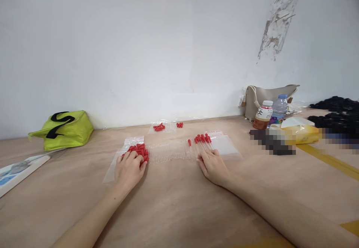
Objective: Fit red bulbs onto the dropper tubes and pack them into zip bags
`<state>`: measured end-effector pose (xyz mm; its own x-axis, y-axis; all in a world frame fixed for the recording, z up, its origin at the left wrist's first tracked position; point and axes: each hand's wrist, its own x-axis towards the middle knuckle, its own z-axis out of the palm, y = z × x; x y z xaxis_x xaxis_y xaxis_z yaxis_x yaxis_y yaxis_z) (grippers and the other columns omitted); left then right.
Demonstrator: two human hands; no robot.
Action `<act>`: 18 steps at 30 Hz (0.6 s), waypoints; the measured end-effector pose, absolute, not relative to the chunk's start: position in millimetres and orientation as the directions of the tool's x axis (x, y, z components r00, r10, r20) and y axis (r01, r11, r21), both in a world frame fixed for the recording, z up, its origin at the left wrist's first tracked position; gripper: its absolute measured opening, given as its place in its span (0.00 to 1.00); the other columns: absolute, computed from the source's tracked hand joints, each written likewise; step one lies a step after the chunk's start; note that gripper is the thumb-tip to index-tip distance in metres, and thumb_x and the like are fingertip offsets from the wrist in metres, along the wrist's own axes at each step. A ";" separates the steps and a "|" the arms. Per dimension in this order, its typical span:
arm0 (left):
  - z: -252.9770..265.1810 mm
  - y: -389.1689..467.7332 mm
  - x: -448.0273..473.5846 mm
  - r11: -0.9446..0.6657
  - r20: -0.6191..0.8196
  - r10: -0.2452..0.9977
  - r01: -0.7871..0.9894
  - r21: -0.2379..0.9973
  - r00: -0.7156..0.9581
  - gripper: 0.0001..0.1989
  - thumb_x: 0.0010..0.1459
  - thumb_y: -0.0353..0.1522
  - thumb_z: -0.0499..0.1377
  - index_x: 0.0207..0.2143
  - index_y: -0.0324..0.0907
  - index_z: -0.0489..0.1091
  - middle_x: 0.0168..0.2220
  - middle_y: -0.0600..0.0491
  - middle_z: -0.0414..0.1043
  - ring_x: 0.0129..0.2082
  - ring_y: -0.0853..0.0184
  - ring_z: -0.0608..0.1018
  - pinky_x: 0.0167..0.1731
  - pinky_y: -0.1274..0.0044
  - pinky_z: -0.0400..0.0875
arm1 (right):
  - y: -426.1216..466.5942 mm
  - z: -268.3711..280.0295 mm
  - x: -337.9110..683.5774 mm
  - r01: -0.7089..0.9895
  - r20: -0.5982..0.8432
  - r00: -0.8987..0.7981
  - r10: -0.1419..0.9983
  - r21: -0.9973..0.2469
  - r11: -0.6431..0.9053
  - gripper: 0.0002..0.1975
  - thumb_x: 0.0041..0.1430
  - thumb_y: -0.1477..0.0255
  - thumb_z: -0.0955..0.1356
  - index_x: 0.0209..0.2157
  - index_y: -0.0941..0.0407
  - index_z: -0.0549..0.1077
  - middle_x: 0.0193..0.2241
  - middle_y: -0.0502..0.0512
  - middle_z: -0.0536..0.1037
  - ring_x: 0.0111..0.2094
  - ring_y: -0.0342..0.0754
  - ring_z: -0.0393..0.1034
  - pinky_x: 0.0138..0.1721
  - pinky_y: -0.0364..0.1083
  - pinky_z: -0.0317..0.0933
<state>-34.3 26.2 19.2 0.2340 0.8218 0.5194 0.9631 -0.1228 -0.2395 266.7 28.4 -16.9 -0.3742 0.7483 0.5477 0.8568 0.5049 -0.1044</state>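
Note:
My left hand (129,170) rests on a pile of red rubber bulbs (140,149), its fingers curled in among them. The pile lies on a clear plastic bag (110,170). To the right, a row of thin glass dropper tubes (166,152) lies side by side on the table. At the row's right end, my right hand (213,167) has its fingers drawn together on the tubes; their tips are partly hidden. Just beyond those fingers, several droppers fitted with red bulbs (202,138) lie together. A clear zip bag (226,145) is beside them.
Bags with red-bulbed droppers (159,127) lie near the wall. A lime-green bag (68,130) and a white box (25,171) stand left. On the right are a drink bottle (263,115), a water bottle (279,107), a grey bag (249,104) and a yellow tissue pack (304,132).

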 end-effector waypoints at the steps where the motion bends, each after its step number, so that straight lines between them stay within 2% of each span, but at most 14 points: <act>1: 17.7 26.4 -33.3 -0.127 0.514 0.822 0.959 -0.253 0.245 0.12 0.54 0.35 0.51 0.25 0.41 0.70 0.31 0.47 0.68 0.36 0.57 0.67 0.34 0.68 0.55 | 26.5 -18.4 267.8 0.844 0.564 -0.375 0.736 -0.121 0.523 0.09 0.59 0.72 0.55 0.31 0.57 0.63 0.29 0.55 0.74 0.31 0.46 0.65 0.35 0.46 0.47; 6: 9.2 31.0 -32.9 -0.137 0.517 0.806 0.940 -0.312 0.289 0.11 0.53 0.32 0.51 0.24 0.41 0.70 0.30 0.46 0.69 0.36 0.56 0.67 0.35 0.67 0.55 | 24.8 -17.8 270.3 0.829 0.586 -0.322 0.743 -0.204 0.520 0.05 0.58 0.74 0.58 0.30 0.57 0.62 0.29 0.53 0.73 0.32 0.45 0.65 0.36 0.45 0.46; 12: 10.8 23.9 -22.8 -0.220 0.537 0.761 0.924 -0.314 0.364 0.12 0.53 0.29 0.49 0.23 0.40 0.70 0.27 0.46 0.68 0.33 0.58 0.68 0.34 0.68 0.56 | 27.4 -21.2 270.8 0.818 0.598 -0.305 0.741 -0.234 0.525 0.04 0.58 0.75 0.58 0.30 0.57 0.61 0.28 0.52 0.72 0.31 0.45 0.64 0.37 0.45 0.47; 15: 11.4 11.9 -5.4 -0.377 0.548 0.715 0.899 -0.222 0.435 0.10 0.53 0.30 0.51 0.25 0.41 0.71 0.26 0.48 0.68 0.32 0.59 0.67 0.33 0.68 0.56 | 28.7 -23.5 271.4 0.796 0.604 -0.305 0.737 -0.263 0.545 0.04 0.58 0.76 0.58 0.30 0.57 0.61 0.28 0.51 0.72 0.31 0.44 0.64 0.37 0.45 0.49; 18: 6.5 1.4 13.7 -0.525 0.525 0.713 0.850 -0.040 0.465 0.09 0.53 0.30 0.51 0.25 0.42 0.71 0.26 0.50 0.66 0.30 0.63 0.67 0.31 0.72 0.59 | 29.1 -24.7 271.8 0.763 0.611 -0.322 0.723 -0.285 0.581 0.04 0.58 0.76 0.58 0.30 0.57 0.61 0.28 0.52 0.71 0.31 0.44 0.64 0.38 0.45 0.51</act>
<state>13.7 1.4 6.5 0.4651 0.7131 0.5247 0.8502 -0.5249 -0.0402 271.8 29.1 -24.7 -0.3222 0.7231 0.6111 0.7628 0.5805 -0.2848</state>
